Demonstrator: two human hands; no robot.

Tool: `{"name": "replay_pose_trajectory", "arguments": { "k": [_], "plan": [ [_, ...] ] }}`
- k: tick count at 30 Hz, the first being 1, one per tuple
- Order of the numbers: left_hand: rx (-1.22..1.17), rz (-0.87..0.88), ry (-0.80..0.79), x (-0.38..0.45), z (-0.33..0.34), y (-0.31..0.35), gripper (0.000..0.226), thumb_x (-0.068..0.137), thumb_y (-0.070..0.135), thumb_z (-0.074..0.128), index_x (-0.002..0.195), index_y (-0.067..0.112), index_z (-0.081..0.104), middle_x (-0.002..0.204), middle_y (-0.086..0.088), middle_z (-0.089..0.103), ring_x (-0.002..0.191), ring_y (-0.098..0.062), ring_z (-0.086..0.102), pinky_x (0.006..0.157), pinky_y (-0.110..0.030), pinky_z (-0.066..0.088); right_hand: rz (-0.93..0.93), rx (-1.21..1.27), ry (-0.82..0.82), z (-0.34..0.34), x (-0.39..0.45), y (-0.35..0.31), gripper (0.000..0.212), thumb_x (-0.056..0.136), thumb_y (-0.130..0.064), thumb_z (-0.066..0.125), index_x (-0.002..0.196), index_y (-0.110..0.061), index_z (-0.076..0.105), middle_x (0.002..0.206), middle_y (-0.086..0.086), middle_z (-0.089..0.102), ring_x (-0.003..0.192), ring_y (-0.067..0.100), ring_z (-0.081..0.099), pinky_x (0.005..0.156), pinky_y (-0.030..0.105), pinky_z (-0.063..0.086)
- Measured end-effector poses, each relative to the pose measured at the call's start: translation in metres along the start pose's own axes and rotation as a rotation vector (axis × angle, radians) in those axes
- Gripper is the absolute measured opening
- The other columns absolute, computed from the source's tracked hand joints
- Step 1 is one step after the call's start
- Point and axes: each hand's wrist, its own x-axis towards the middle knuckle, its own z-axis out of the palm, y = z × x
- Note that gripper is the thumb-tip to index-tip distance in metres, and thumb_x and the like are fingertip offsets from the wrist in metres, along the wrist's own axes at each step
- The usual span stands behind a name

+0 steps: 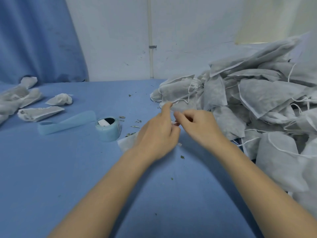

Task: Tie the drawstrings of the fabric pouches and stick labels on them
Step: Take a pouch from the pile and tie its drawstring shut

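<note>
A white fabric pouch [126, 142] lies flat on the blue cloth, mostly hidden under my left hand [157, 134]. My right hand [199, 126] is close beside it, and the fingertips of both hands pinch something small and pale between them, probably the pouch's drawstring [176, 124]. My left index finger points up and away. A blue roll of labels [108, 128] stands left of my hands, with a strip of blue backing [68, 122] trailing off to its left.
A big heap of grey-white drawstring pouches [257, 107] fills the right side, up against the wall. Several closed pouches [39, 113] lie at the far left. Dry leaf crumbs [135, 126] are scattered on the blue table cloth [68, 169].
</note>
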Motion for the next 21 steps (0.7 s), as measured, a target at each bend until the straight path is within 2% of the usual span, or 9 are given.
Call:
{"name": "replay_pose_trajectory", "arguments": {
  "k": [2,4,6,8,12,15,17,21],
  "plan": [
    [-0.041,0.0,-0.023,-0.005,-0.002,-0.003,0.031,0.093,0.034,0.038,0.123,0.025,0.041,0.086,0.003,0.063,0.083,-0.021,0.058,0.064,-0.035,0.041,0.036,0.129,-0.041,-0.002,-0.001,0.005,0.039,0.088,-0.038,0.063,0.059,-0.012,0.069,0.042,-0.014,0.048,0.044,0.003,0.038,0.046,0.013,0.029],
    [-0.147,0.004,-0.015,-0.008,-0.003,-0.009,0.018,0.095,0.036,0.042,0.108,0.024,0.048,0.073,0.007,0.059,0.074,-0.015,0.055,0.065,-0.033,0.042,0.158,0.326,-0.088,-0.003,-0.002,0.007,0.038,0.08,-0.044,0.07,0.053,-0.018,0.069,0.047,-0.013,0.052,0.044,0.003,0.036,0.043,0.01,0.026],
    [-0.22,0.019,0.031,-0.009,-0.003,-0.013,0.011,0.096,0.033,0.046,0.097,0.023,0.052,0.07,0.011,0.059,0.069,-0.008,0.054,0.065,-0.025,0.041,0.327,0.467,-0.095,-0.002,-0.001,0.006,0.04,0.078,-0.04,0.071,0.047,-0.017,0.065,0.043,-0.011,0.046,0.039,0.005,0.03,0.037,0.012,0.023],
    [-0.277,0.012,0.077,-0.01,-0.003,-0.015,0.011,0.096,0.029,0.05,0.089,0.021,0.056,0.07,0.013,0.062,0.064,-0.001,0.052,0.059,-0.014,0.037,0.498,0.611,-0.103,-0.001,0.001,0.002,0.045,0.083,-0.038,0.064,0.043,-0.017,0.06,0.04,-0.01,0.032,0.037,0.008,0.019,0.033,0.017,0.017],
    [-0.412,-0.059,0.123,-0.009,-0.003,-0.017,0.011,0.095,0.022,0.053,0.085,0.022,0.056,0.072,0.015,0.065,0.06,0.003,0.051,0.056,-0.011,0.037,0.729,1.12,-0.174,0.002,0.002,-0.004,0.04,0.086,-0.025,0.049,0.049,-0.012,0.059,0.043,-0.009,0.023,0.033,0.006,0.014,0.03,0.015,0.009],
    [-0.495,-0.151,0.165,-0.009,-0.002,-0.019,0.01,0.095,0.021,0.053,0.085,0.023,0.056,0.075,0.014,0.067,0.06,0.004,0.053,0.058,-0.013,0.04,0.682,1.428,-0.234,0.007,-0.002,-0.012,0.017,0.076,-0.013,0.048,0.071,-0.007,0.063,0.047,-0.008,0.028,0.037,0.005,0.015,0.033,0.017,0.009],
    [-0.567,-0.209,0.191,-0.01,0.0,-0.019,0.01,0.093,0.022,0.056,0.083,0.024,0.057,0.076,0.017,0.067,0.062,0.004,0.055,0.059,-0.012,0.041,0.619,1.504,-0.22,0.011,-0.005,-0.014,0.025,0.071,-0.011,0.048,0.087,-0.003,0.066,0.049,-0.008,0.031,0.036,0.005,0.019,0.034,0.016,0.011],
    [-0.514,-0.247,0.248,-0.012,0.007,-0.014,0.006,0.092,0.023,0.056,0.086,0.022,0.057,0.079,0.015,0.068,0.072,-0.002,0.056,0.064,-0.018,0.041,0.512,1.389,-0.188,0.023,-0.008,-0.015,0.033,0.082,-0.008,0.046,0.111,-0.004,0.061,0.057,-0.006,0.04,0.041,0.005,0.023,0.038,0.017,0.015]
  ]
}}
